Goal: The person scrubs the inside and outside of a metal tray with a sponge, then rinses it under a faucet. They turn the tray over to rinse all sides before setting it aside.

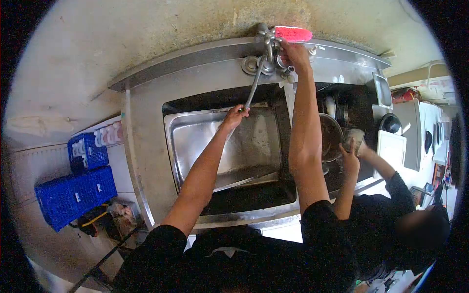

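My left hand (235, 117) is closed round the lower end of the long metal faucet spout (254, 88), above a rectangular steel tray (222, 146) that sits tilted inside the left sink basin. My right hand (295, 56) reaches up to the faucet (268, 39) at the wall, its fingers bent at the handle on the right side. Part of those fingertips is hidden. A pink-red brush (293, 33) lies just beyond my right hand. Round metal lids or strainers (251, 65) lie beside the faucet's base.
At the right basin, a co-worker's hands (352, 154) hold a metal bowl (353, 140) near a large round pan (330, 137). A small steel container (382, 90) stands at the counter's right end. Blue baskets (78, 193) are at the left, below counter level.
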`<state>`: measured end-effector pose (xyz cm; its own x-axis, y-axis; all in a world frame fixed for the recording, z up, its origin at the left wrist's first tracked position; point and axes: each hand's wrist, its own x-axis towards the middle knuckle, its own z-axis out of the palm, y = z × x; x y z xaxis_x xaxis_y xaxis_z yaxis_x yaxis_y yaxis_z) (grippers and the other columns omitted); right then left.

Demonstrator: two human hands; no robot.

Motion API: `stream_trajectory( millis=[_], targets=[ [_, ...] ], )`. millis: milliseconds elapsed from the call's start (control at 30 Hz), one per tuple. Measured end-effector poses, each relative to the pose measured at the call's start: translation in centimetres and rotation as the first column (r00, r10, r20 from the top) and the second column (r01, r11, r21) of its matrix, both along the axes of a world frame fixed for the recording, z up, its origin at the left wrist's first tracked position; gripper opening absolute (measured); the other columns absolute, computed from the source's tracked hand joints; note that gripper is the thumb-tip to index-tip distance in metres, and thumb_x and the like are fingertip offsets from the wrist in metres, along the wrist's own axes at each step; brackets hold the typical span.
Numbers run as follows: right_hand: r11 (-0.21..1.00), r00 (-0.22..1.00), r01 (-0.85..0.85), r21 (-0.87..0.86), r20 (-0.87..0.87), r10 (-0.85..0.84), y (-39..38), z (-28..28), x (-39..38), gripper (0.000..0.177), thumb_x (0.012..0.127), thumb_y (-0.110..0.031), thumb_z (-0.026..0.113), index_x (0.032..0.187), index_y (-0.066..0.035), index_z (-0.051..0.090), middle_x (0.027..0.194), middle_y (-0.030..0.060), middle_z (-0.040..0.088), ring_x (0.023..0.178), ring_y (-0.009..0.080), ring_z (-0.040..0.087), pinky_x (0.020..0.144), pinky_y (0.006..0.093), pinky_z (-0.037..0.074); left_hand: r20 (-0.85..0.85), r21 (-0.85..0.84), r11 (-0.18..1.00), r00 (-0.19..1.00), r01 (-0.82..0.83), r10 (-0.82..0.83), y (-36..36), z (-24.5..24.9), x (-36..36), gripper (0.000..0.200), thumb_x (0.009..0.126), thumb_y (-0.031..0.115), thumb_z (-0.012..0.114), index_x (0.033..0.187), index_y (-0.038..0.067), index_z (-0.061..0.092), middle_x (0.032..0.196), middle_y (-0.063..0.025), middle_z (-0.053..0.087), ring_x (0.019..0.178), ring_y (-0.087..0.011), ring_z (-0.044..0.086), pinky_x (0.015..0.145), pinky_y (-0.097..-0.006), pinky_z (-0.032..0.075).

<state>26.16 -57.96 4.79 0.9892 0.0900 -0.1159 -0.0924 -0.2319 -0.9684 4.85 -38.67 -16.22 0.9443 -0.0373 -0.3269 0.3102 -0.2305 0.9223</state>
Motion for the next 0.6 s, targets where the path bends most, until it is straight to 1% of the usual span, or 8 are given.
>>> stream_trajectory(
  millis=[100, 133, 233, 300, 333, 433, 533, 600],
  targets=[
    [0.993, 0.977, 0.067, -0.092, 0.21, -0.046, 0.3, -0.8, 0.2, 0.037, 0.087, -0.039, 0.061, 0.077, -0.003, 0.061, 0.06, 0.0027, 0.055, 0.048, 0.0106, 0.051, 0.042, 0.0257, 0.041, -0.092, -0.101, 0.995, 0.996, 0.001, -0.01, -0.1, 3.5, -0.5, 0.033, 0.085, 0.037, 0.062, 0.102, 0.008, 0.063, 0.089, -0.0081, 0.069, 0.087, -0.0166, 0.063, 0.08, -0.0316, 0.045],
    [0.992, 0.979, 0.091, -0.089, 0.191, -0.072, 0.3, -1.2, 0.1, 0.039, 0.087, -0.041, 0.061, 0.075, -0.003, 0.06, 0.058, 0.0031, 0.054, 0.045, 0.0114, 0.049, 0.042, 0.0261, 0.039, -0.075, 0.0, 0.999, 0.996, 0.037, -0.037, 0.1, 2.5, -0.1, 0.028, 0.086, 0.032, 0.062, 0.101, 0.008, 0.063, 0.092, -0.0074, 0.068, 0.089, -0.0152, 0.063, 0.08, -0.0299, 0.045],
    [0.983, 0.988, 0.123, -0.138, -0.081, -0.135, -0.7, -2.9, -1.7, 0.046, 0.086, -0.046, 0.06, 0.073, -0.002, 0.059, 0.058, 0.0053, 0.054, 0.043, 0.0131, 0.049, 0.042, 0.0258, 0.04, -0.047, -0.145, 0.989, 0.999, 0.018, -0.025, 0.1, 2.9, -0.5, 0.026, 0.087, 0.031, 0.061, 0.101, 0.009, 0.063, 0.093, -0.0061, 0.068, 0.09, -0.0156, 0.063, 0.08, -0.029, 0.045],
    [0.958, 0.953, -0.068, -0.28, -0.303, -0.02, -0.5, -4.8, -5.4, 0.054, 0.084, -0.054, 0.057, 0.07, -0.002, 0.058, 0.056, 0.0054, 0.054, 0.041, 0.0134, 0.047, 0.04, 0.0267, 0.036, -0.101, -0.039, 0.99, 0.985, 0.134, -0.138, 0.7, 4.0, 0.0, 0.031, 0.088, 0.034, 0.059, 0.107, 0.01, 0.062, 0.097, -0.0062, 0.068, 0.094, -0.0162, 0.061, 0.083, -0.0287, 0.044],
    [0.957, 0.887, -0.136, -0.256, -0.462, 0.002, 0.8, -4.4, -9.2, 0.055, 0.084, -0.056, 0.056, 0.069, -0.003, 0.058, 0.056, 0.0046, 0.054, 0.041, 0.0129, 0.047, 0.039, 0.0267, 0.034, -0.1, -0.013, 0.979, 0.974, 0.201, -0.202, 0.9, 4.7, 0.3, 0.033, 0.089, 0.036, 0.058, 0.11, 0.01, 0.062, 0.1, -0.0072, 0.067, 0.097, -0.017, 0.061, 0.085, -0.0292, 0.044],
    [0.896, 0.855, -0.427, -0.118, -0.375, 0.358, 3.1, -11.8, -12.7, 0.047, 0.088, -0.048, 0.056, 0.076, -0.003, 0.062, 0.055, 0.0005, 0.052, 0.042, 0.0106, 0.044, 0.041, 0.0239, 0.033, -0.196, 0.211, 0.952, 0.964, 0.222, -0.181, -0.1, 11.1, -1.7, 0.047, 0.09, 0.042, 0.054, 0.125, 0.01, 0.054, 0.116, -0.0142, 0.061, 0.109, -0.0225, 0.056, 0.093, -0.0323, 0.041],
    [0.96, 0.875, -0.261, 0.097, -0.396, 0.278, 3.5, -10.7, -15.9, 0.048, 0.087, -0.048, 0.058, 0.078, -0.001, 0.064, 0.065, 0.0042, 0.06, 0.054, 0.0116, 0.054, 0.049, 0.0267, 0.043, -0.094, 0.059, 0.979, 0.977, 0.197, -0.191, 1.3, 9.1, -4.1, 0.054, 0.092, 0.042, 0.05, 0.13, 0.004, 0.047, 0.119, -0.0197, 0.058, 0.112, -0.0278, 0.055, 0.094, -0.0356, 0.041],
    [0.942, 0.85, -0.297, 0.158, -0.405, 0.336, 3.6, -8.9, -17.0, 0.04, 0.085, -0.043, 0.062, 0.075, -0.004, 0.064, 0.063, 0.0031, 0.06, 0.051, 0.0094, 0.053, 0.046, 0.024, 0.041, -0.045, 0.344, 0.889, 0.951, 0.302, -0.305, 2.8, 11.0, -8.4, 0.05, 0.094, 0.038, 0.046, 0.127, 0.001, 0.047, 0.121, -0.0221, 0.056, 0.112, -0.0336, 0.054, 0.093, -0.0392, 0.043]
  ],
)
